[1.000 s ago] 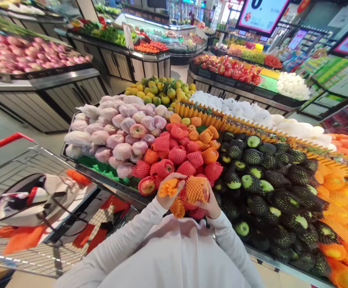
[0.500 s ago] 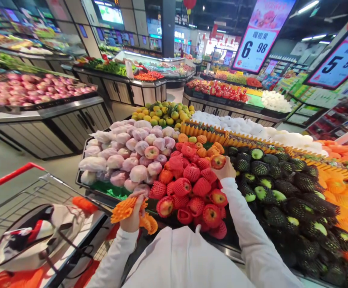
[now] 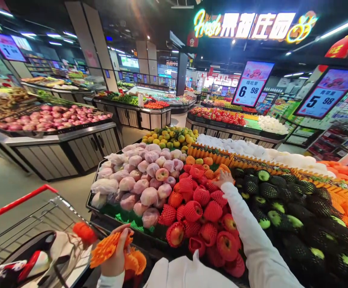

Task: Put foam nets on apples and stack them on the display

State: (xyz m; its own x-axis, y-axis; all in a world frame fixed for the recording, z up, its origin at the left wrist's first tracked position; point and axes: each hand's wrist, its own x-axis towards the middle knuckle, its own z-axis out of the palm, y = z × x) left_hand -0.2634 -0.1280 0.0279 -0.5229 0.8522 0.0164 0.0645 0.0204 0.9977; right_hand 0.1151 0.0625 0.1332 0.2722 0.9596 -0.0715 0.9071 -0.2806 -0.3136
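My left hand (image 3: 117, 252) is closed around orange foam fruit nets (image 3: 109, 249), low beside the front edge of the fruit stand. More orange net (image 3: 135, 261) hangs on the other side of that hand. My right hand (image 3: 224, 179) reaches to the back of the red-netted apples (image 3: 193, 211), its fingers apart over fruit in orange nets (image 3: 209, 174). Part of what lies under its palm is hidden. Pale wrapped apples (image 3: 139, 186) are heaped to the left. Green fruit in black nets (image 3: 270, 191) lies right of my right forearm.
A shopping cart (image 3: 21, 202) with a bag (image 3: 64, 250) and a red-orange bundle (image 3: 84, 233) stands at left. Behind are yellow-green citrus (image 3: 169, 138), white-wrapped fruit (image 3: 252, 148) and an onion stand (image 3: 54, 118). Price screens (image 3: 252, 84) hang overhead.
The apple seen in my right hand no longer shows there; its fingers have spread over the orange-netted fruit. My left hand still holds the orange nets, lower in view. The camera has tilted up.
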